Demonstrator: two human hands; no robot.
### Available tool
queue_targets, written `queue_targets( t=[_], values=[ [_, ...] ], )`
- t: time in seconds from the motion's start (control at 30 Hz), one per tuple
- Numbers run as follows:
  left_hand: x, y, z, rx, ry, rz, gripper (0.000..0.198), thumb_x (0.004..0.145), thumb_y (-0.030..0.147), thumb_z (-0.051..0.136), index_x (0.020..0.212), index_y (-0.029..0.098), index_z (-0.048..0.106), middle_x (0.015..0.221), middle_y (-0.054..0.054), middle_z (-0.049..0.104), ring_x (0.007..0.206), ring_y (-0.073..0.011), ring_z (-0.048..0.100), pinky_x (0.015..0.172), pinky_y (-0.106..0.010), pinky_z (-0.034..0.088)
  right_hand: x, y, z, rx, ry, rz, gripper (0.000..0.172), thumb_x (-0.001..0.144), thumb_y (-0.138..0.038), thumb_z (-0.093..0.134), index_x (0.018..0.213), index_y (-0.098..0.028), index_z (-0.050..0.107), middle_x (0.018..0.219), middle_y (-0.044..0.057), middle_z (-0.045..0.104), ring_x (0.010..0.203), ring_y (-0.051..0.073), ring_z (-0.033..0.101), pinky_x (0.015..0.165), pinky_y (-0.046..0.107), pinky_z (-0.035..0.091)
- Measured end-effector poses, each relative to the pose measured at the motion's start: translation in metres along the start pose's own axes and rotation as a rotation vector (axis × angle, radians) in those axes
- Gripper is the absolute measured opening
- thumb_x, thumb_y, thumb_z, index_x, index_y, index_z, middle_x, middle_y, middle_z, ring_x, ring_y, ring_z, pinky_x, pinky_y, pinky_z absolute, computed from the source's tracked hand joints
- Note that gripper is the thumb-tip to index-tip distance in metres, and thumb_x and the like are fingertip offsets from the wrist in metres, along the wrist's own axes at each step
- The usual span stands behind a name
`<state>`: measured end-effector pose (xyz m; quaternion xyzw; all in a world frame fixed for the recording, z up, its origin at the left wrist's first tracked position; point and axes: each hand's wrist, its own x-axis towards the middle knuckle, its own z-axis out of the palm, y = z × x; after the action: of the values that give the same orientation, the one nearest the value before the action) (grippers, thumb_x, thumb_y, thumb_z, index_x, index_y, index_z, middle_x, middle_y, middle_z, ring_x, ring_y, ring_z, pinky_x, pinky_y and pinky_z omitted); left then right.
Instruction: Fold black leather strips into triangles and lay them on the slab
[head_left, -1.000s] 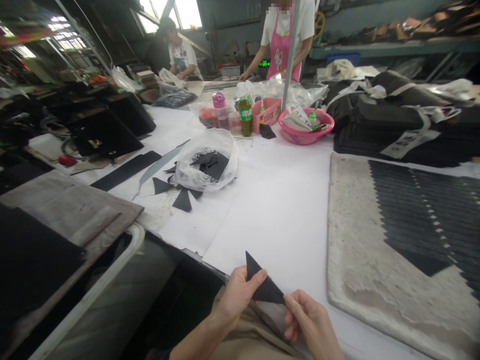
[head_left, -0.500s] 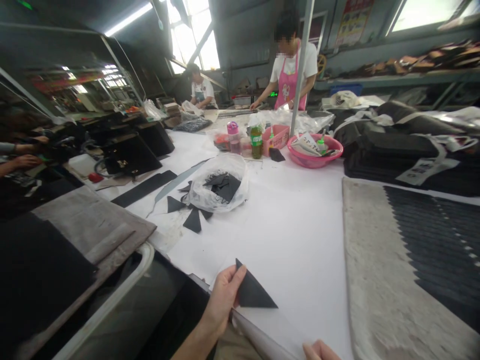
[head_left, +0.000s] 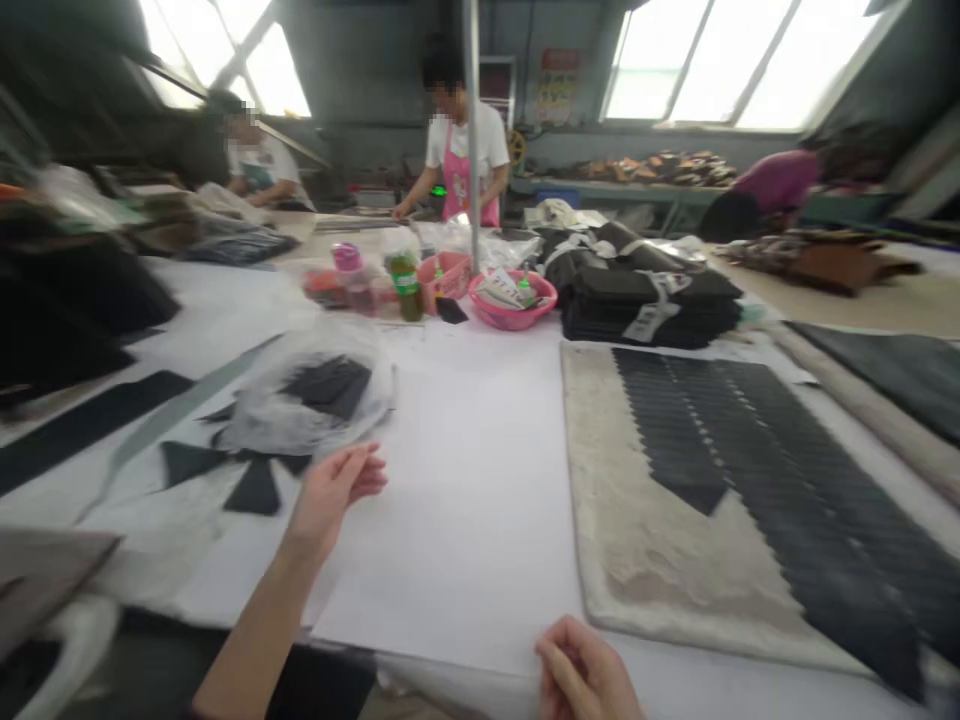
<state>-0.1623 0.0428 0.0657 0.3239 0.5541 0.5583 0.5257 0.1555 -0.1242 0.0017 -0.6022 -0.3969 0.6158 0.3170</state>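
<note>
My left hand reaches over the white-covered table, its fingers loosely extended with nothing visible in them. Just beyond its fingers sits a clear plastic bag with black pieces inside. Black triangular pieces lie beside the bag, left of that hand. Close to the table's front edge, my right hand has its fingers curled together. Whatever they may hold is hidden. To its right, a grey board carries long overlapping rows of black pieces.
A pink basin, a green-labelled bottle and a pink box stand around a metal pole. Behind the board is a stack of black material. A person in a pink apron and other people work farther back.
The view has turned right. My left hand held a black triangular piece near the front edge; now it is extended toward the bag without the piece. My right hand shows more fully.
</note>
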Motion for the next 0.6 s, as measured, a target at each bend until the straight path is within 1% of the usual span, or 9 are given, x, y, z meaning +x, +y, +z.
queue_targets(
  t=[0.03, 0.1, 0.17, 0.2, 0.27, 0.33, 0.4, 0.5, 0.6],
  values=[
    [-0.014, -0.018, 0.004, 0.13, -0.021, 0.009, 0.048, 0.076, 0.047, 0.076, 0.105, 0.01, 0.064, 0.08, -0.005, 0.069, 0.065, -0.0146, 0.064, 0.059, -0.022, 0.054, -0.001, -0.008, -0.017, -0.049, 0.04, -0.056, 0.049, 0.081, -0.069, 0.052, 0.074, -0.021, 0.052, 0.058, -0.001, 0.059, 0.049, 0.014, 0.055, 0.049, 0.023, 0.043],
    [-0.04, -0.052, 0.01, 0.342, -0.102, 0.041, 0.049, 0.079, 0.054, 0.069, 0.107, 0.014, 0.066, 0.084, -0.004, 0.069, 0.067, -0.015, 0.063, 0.059, -0.023, 0.053, 0.002, -0.027, -0.06, -0.27, 0.254, -0.2, 0.04, 0.089, -0.057, 0.048, 0.076, -0.02, 0.055, 0.063, 0.0, 0.061, 0.057, 0.015, 0.059, 0.054, 0.024, 0.046],
    [-0.061, -0.078, 0.017, 0.488, -0.186, 0.057, 0.049, 0.081, 0.058, 0.065, 0.108, 0.017, 0.067, 0.081, -0.002, 0.069, 0.064, -0.0149, 0.062, 0.059, -0.024, 0.053, 0.01, -0.047, -0.11, -0.713, 0.505, -0.316, 0.03, 0.094, -0.043, 0.043, 0.083, -0.021, 0.059, 0.07, 0.001, 0.064, 0.063, 0.016, 0.06, 0.061, 0.026, 0.048],
    [-0.069, -0.088, 0.021, 0.549, -0.217, 0.063, 0.048, 0.081, 0.059, 0.063, 0.107, 0.019, 0.068, 0.079, -0.001, 0.069, 0.063, -0.0155, 0.062, 0.06, -0.024, 0.053, 0.016, -0.056, -0.134, -0.8, 0.584, -0.321, 0.024, 0.093, -0.038, 0.046, 0.085, -0.021, 0.06, 0.078, 0.003, 0.066, 0.071, 0.018, 0.062, 0.068, 0.029, 0.048],
    [-0.083, -0.102, 0.03, 0.675, -0.245, 0.136, 0.046, 0.081, 0.062, 0.061, 0.102, 0.022, 0.07, 0.08, -0.001, 0.07, 0.068, -0.0175, 0.064, 0.064, -0.025, 0.054, 0.032, -0.069, -0.177, -0.903, 0.674, -0.313, 0.018, 0.092, -0.03, 0.047, 0.091, -0.019, 0.061, 0.094, 0.008, 0.066, 0.086, 0.023, 0.061, 0.079, 0.035, 0.046],
    [-0.09, -0.109, 0.036, 0.793, -0.266, 0.267, 0.041, 0.081, 0.061, 0.06, 0.095, 0.025, 0.072, 0.089, -0.001, 0.071, 0.078, -0.0196, 0.066, 0.071, -0.025, 0.053, 0.051, -0.078, -0.207, -0.998, 0.683, -0.318, 0.015, 0.089, -0.023, 0.05, 0.096, -0.019, 0.062, 0.105, 0.01, 0.064, 0.1, 0.026, 0.056, 0.087, 0.037, 0.043],
    [-0.092, -0.112, 0.039, 0.867, -0.283, 0.368, 0.037, 0.083, 0.059, 0.058, 0.091, 0.026, 0.072, 0.097, 0.0, 0.071, 0.085, -0.0205, 0.066, 0.075, -0.024, 0.052, 0.068, -0.082, -0.226, -1.079, 0.647, -0.32, 0.016, 0.086, -0.019, 0.055, 0.1, -0.02, 0.063, 0.111, 0.011, 0.062, 0.106, 0.027, 0.053, 0.088, 0.037, 0.042],
    [-0.09, -0.113, 0.039, 0.9, -0.278, 0.397, 0.037, 0.087, 0.057, 0.054, 0.094, 0.025, 0.071, 0.098, -0.001, 0.071, 0.085, -0.0206, 0.065, 0.075, -0.024, 0.05, 0.085, -0.083, -0.241, -1.167, 0.557, -0.313, 0.017, 0.082, -0.017, 0.062, 0.099, -0.021, 0.064, 0.108, 0.009, 0.063, 0.102, 0.025, 0.053, 0.086, 0.034, 0.041],
    [-0.089, -0.114, 0.038, 0.925, -0.28, 0.414, 0.034, 0.089, 0.054, 0.052, 0.096, 0.025, 0.069, 0.098, 0.0, 0.071, 0.085, -0.0199, 0.065, 0.077, -0.025, 0.049, 0.092, -0.086, -0.251, -1.216, 0.49, -0.293, 0.017, 0.08, -0.018, 0.068, 0.097, -0.021, 0.065, 0.102, 0.007, 0.063, 0.097, 0.022, 0.054, 0.082, 0.032, 0.041]
  ],
)
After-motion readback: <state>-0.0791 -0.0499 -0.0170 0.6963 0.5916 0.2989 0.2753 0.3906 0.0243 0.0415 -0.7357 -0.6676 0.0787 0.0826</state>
